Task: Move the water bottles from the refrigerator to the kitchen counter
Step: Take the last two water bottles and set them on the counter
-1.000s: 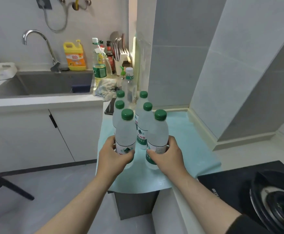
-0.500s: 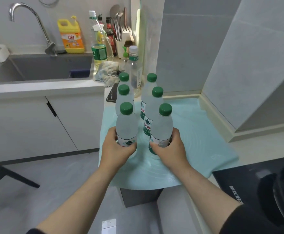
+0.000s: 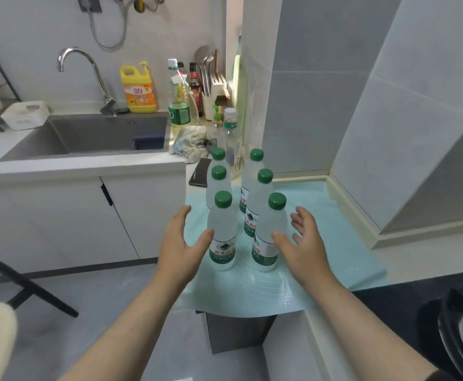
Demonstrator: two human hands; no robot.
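Altogether six water bottles (image 3: 223,232) stand upright on one mat (image 3: 334,235).

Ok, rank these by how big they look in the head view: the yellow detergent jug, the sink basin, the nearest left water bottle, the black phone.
1. sink basin
2. nearest left water bottle, though nearness to the camera inflates it
3. yellow detergent jug
4. black phone, partly hidden behind bottles
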